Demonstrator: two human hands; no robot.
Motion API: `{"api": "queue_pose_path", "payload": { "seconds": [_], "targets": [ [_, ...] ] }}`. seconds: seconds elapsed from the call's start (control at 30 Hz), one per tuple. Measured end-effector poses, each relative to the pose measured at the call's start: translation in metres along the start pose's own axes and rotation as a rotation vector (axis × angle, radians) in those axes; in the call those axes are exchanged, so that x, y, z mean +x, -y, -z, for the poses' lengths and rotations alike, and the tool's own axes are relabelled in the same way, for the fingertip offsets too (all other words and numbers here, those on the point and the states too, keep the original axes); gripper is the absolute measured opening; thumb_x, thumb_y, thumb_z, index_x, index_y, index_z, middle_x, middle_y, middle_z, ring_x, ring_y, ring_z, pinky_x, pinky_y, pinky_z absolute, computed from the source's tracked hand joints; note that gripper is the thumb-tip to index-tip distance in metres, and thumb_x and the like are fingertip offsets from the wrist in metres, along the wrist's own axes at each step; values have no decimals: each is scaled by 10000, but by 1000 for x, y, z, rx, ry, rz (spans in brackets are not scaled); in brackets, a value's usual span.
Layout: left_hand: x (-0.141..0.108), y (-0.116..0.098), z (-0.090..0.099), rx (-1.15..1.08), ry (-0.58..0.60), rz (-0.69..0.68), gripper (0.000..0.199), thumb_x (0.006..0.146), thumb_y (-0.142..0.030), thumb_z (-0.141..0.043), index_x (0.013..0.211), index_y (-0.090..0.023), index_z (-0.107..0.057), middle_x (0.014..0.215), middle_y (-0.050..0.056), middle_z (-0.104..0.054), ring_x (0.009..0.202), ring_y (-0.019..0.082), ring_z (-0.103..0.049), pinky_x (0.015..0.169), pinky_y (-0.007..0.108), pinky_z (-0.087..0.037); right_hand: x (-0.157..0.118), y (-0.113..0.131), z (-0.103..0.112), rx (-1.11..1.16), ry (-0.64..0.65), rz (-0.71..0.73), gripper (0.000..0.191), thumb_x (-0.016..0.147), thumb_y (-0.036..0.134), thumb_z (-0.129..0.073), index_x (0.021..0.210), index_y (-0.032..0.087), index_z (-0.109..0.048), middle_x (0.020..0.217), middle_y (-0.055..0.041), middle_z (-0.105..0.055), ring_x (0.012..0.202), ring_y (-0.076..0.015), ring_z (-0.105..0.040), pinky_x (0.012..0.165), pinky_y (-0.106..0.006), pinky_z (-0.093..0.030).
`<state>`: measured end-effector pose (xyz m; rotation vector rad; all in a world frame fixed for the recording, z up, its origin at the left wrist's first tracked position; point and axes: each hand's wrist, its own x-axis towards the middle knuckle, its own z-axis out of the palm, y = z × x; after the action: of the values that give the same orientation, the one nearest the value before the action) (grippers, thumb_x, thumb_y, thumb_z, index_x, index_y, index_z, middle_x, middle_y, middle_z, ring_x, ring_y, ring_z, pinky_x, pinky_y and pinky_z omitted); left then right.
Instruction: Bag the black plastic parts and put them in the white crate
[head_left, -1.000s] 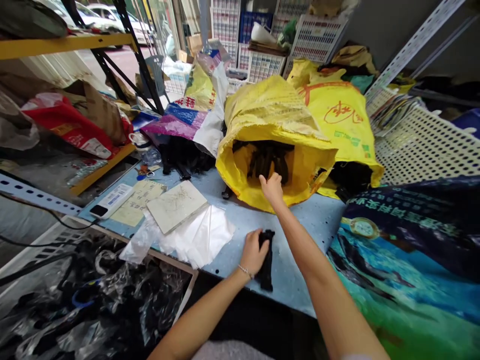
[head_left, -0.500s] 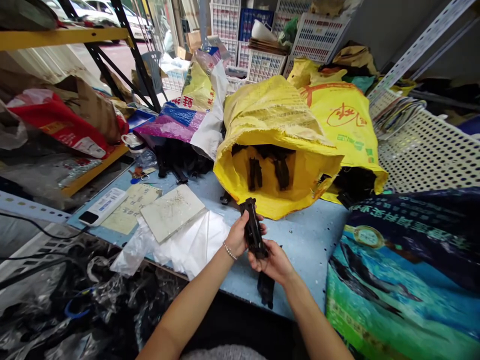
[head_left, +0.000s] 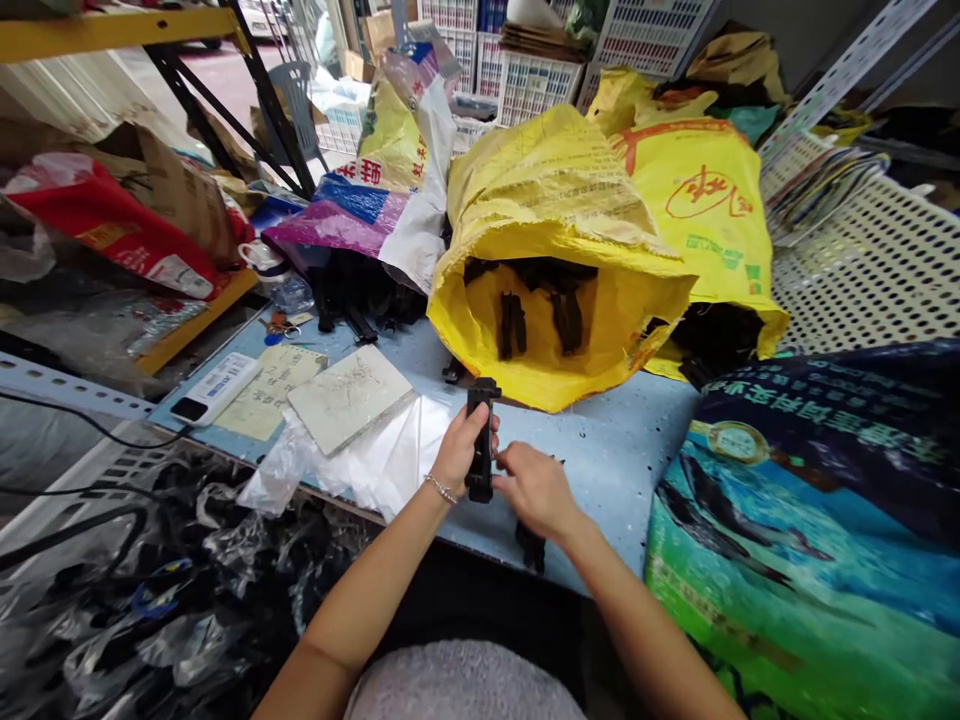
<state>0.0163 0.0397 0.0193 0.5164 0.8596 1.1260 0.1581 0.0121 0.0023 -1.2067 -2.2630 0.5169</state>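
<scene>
My left hand (head_left: 458,452) is wrapped round a long black plastic part (head_left: 480,450), which stands nearly upright over the blue table. My right hand (head_left: 538,488) has its fingers curled, with the fingertips at the part's lower right edge. Whether they pinch something small there is hidden. Below my right hand lies another black part (head_left: 530,548), near the table's front edge. Just beyond my hands a yellow woven sack (head_left: 555,385) opens towards me, with black parts (head_left: 513,326) inside it.
A grey slab (head_left: 349,398) rests on white plastic film (head_left: 390,465) at left, beside a paper note (head_left: 271,385) and a white device (head_left: 225,388). A blue-green sack (head_left: 795,560) borders the right side. Bagged black pieces (head_left: 187,600) fill the space below left.
My left hand has moved slightly left with the black part and turned it more upright. My right hand has shifted from holding its lower end to its right side, fingers curled.
</scene>
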Motion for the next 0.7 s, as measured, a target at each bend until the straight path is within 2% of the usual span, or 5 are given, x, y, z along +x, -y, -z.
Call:
{"api": "queue_pose_path", "payload": {
  "seconds": [0.2,0.37,0.5,0.6,0.7],
  "targets": [
    [21,11,17,133,-72,-39,475,782,-589,-653,984,-175,-534,799,-7,-568,563,86,-513,513,214,-427,-11,-11,-1,233,179,-86,450,1027,434,-262,714,230,-511,645,-9,-558,596,-166,-526,607,-284,-404],
    [12,70,22,632,-58,-204,482,860,-469,-600,1243,-182,-542,1209,119,-609,1157,263,-542,1034,413,-396,107,-73,24,-58,-166,-592,333,994,440,-348,1093,188,-542,1098,-128,-627,983,-249,-602,831,-351,-436],
    [5,104,19,895,-65,-189,618,829,-454,-622,1355,-156,-492,1331,178,-532,1268,333,-451,1123,508,-275,175,-105,26,-65,-144,-682,377,946,381,-446,1133,69,-544,1058,-237,-633,988,-319,-615,832,-402,-437],
    [20,82,25,719,-57,-205,679,862,-523,-565,1408,-143,-428,1356,186,-502,1272,289,-470,1115,460,-323,160,-97,17,12,-94,-652,364,973,354,-333,962,108,-602,859,-150,-665,855,-263,-638,760,-341,-455],
    [35,37,26,335,-80,-246,692,885,-600,-511,1450,-234,-350,1412,134,-477,1276,235,-499,1070,394,-395,98,-68,4,110,-54,-561,396,989,397,-278,933,173,-599,825,-52,-657,782,-197,-620,695,-278,-459]
  ]
}}
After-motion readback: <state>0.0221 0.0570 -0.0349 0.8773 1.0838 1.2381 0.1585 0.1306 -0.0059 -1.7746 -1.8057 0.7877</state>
